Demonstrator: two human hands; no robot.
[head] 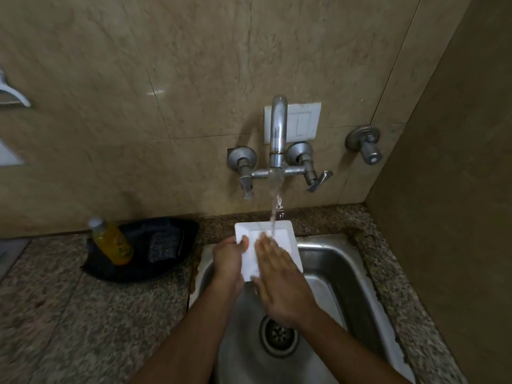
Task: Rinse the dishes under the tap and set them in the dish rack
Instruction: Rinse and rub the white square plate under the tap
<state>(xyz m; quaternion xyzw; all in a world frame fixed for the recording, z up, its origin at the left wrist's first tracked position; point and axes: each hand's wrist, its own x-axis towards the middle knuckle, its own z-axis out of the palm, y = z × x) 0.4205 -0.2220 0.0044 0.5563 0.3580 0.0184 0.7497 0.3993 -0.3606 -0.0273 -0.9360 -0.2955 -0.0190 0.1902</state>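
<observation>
- Left hand (231, 257): closed on the white rectangular plate (288, 239), gripping its left edge.
- Right hand (279, 278): open, flat on plate (under the stream).
- Plate: long axis toward tap (278, 139).

Two arms come up from the bottom of the picture. Both arms are bare, with no sleeves on them at all. The left hand (230, 259) has no glove, no ring and no watch. The right hand (282, 281) is bare too, with nothing on the wrist. The fingers (266, 245) on that hand look long and a bit blurry.
</observation>
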